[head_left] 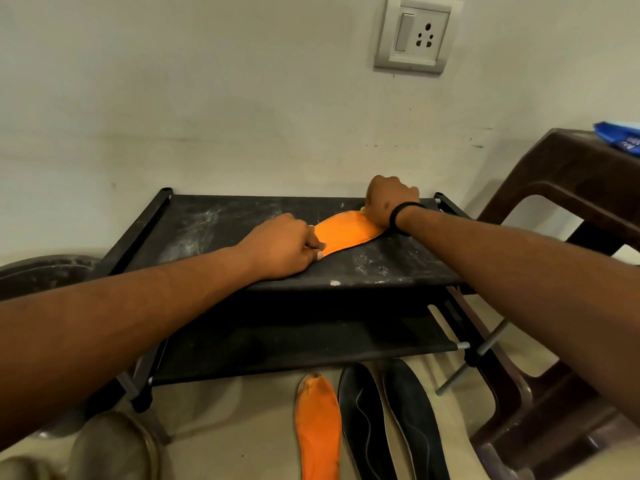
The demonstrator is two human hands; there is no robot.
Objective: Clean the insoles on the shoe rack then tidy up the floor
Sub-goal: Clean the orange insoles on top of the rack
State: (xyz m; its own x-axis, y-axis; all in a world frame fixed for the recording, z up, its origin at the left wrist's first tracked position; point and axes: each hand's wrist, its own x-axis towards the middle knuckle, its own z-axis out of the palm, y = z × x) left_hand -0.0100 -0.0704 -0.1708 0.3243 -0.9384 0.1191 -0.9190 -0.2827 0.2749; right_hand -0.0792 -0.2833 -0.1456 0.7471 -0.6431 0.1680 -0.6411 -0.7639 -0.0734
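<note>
Insoles are seen in two places: one orange insole (346, 233) lies on the top shelf of a black shoe rack (242, 223), and three more lie on the floor (263, 438) in front of the rack. The rack's dark fabric top is streaked with pale dust, and it stands against a cream wall (207, 98).

The orange insole on the shelf is pinned at both ends. Its near end is pressed down by the left hand (282, 247), whose fingers are curled with the fingertips touching the insole's edge. Its far end is covered by the right hand (389, 199), which is closed into a loose fist; a small yellowish object is just visible beneath it, but what is gripped cannot be told. A black band (401, 213) is worn on the right wrist.

On the floor, a second orange insole (318, 427) is laid lengthwise, with two dark insoles — one (363, 424) just beside it and the other (412, 417) just beyond — side by side to its right.

A brown plastic chair (571, 188) stands right of the rack, with a blue packet (620, 136) on its seat. A switch and socket plate (415, 36) is fixed to the wall above.
</note>
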